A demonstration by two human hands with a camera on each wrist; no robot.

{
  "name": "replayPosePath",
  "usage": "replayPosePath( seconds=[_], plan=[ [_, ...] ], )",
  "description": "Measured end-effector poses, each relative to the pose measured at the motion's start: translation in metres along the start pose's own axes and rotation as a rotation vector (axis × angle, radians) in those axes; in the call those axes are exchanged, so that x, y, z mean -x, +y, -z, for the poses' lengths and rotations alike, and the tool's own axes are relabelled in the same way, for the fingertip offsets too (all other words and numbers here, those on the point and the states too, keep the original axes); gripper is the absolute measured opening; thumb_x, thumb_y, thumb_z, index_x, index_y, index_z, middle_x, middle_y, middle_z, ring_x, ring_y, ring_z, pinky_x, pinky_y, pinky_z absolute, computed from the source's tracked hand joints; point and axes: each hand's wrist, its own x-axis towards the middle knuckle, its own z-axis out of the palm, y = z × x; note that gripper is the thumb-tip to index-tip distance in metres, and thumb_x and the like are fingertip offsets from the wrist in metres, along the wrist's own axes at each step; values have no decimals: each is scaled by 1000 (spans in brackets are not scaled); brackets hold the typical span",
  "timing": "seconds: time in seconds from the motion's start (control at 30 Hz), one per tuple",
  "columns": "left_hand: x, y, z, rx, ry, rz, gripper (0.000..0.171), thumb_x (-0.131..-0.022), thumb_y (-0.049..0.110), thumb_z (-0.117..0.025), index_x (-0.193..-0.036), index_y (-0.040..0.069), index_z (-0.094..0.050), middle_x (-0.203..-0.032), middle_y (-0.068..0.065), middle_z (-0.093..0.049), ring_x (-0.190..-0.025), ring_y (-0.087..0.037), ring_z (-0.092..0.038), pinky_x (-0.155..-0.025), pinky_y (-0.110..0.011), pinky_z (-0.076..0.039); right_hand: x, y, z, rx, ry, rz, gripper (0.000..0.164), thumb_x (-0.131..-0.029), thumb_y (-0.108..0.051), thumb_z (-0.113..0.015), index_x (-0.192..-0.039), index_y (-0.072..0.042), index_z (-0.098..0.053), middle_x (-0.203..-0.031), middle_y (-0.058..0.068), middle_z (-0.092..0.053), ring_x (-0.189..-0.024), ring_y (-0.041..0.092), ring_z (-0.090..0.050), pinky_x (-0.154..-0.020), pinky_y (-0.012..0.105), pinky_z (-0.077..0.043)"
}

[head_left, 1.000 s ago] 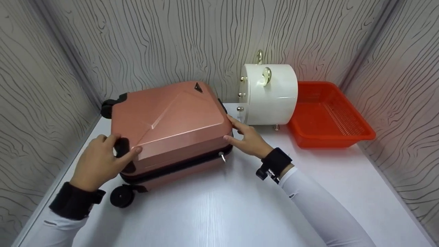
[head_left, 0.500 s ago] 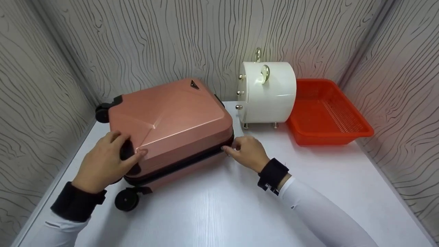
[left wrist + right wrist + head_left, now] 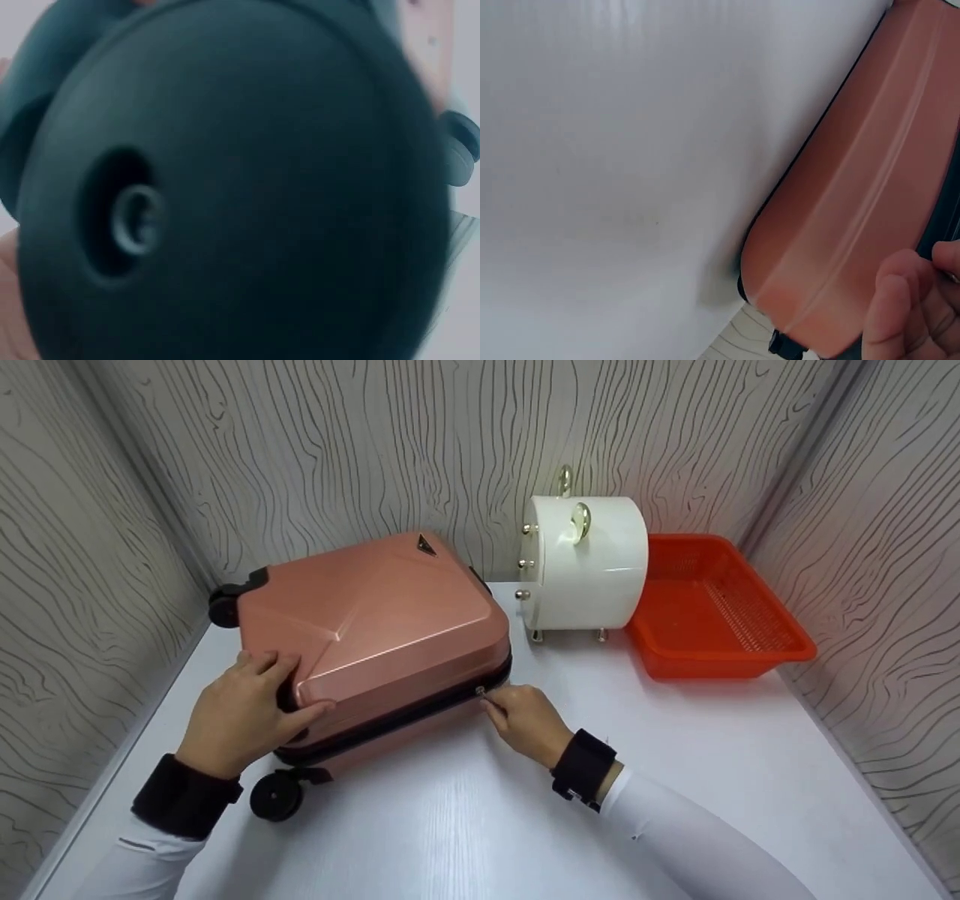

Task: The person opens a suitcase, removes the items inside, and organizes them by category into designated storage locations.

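Observation:
A pink hard-shell suitcase lies flat on the white table, its black zipper band facing the front. My left hand holds its near left corner, fingers over the top and thumb along the front edge. In the left wrist view a black suitcase wheel fills most of the picture. At the near right part of the zipper, my right hand pinches the zipper pull, whose tab is mostly hidden by the fingers. The right wrist view shows curled right fingertips beside the zipper.
A white drum-shaped container with gold handles and small feet stands right of the suitcase. Beyond it sits a red plastic basket. Wood-grain panels enclose the table at the back and sides.
My right hand has left the suitcase's right corner, taken hold of the zipper pull and drawn it slightly left. My left hand has shifted a little right over the corner.

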Motion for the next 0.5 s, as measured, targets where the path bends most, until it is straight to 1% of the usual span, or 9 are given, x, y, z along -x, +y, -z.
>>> replayPosePath(
  seconds=[0.07, 0.17, 0.23, 0.33, 0.5],
  plan=[
    [0, -1, -1, -13, 17, -13, 68, -80, 55, -92, -115, -1, -74, -102, -16, -67, -83, -43, -66, -66, -62, -59, -1, -6, -4, -8, -30, 38, 16, -104, -7, -69, -90, -4, -75, -75, 5, -71, -67, 13, -61, -64, 34, -55],
    [1, -3, -2, -20, 34, -27, 70, -79, 55, -92, -116, -1, -76, -105, -17, -69, -85, -43, -66, -66, -62, -60, -5, -18, -11, -28, -88, 98, 13, -106, -7, -68, -94, -4, -74, -79, 5, -71, -70, 13, -62, -67, 32, -56],
    [1, -3, -3, -19, 42, -34, 71, -78, 55, -93, -118, -2, -77, -107, -18, -70, -87, -43, -68, -67, -61, -61, -7, -27, -18, -25, -124, 140, 12, -107, -8, -67, -97, -4, -73, -82, 5, -73, -74, 16, -67, -70, 33, -59],
    [1, -3, -4, -18, 52, -35, 71, -78, 53, -94, -119, -2, -77, -107, -18, -71, -89, -43, -69, -66, -60, -61, -11, -43, -31, -36, -191, 211, 11, -108, -8, -63, -107, -2, -73, -90, 7, -75, -81, 20, -73, -77, 33, -62],
    [3, -3, -5, -8, 49, -17, 72, -79, 54, -94, -121, -2, -77, -110, -20, -71, -96, -43, -68, -70, -62, -62, -19, -71, -51, -49, -301, 295, 22, -110, -8, -59, -128, 0, -70, -113, 11, -79, -102, 24, -78, -91, 31, -63]
  ],
)
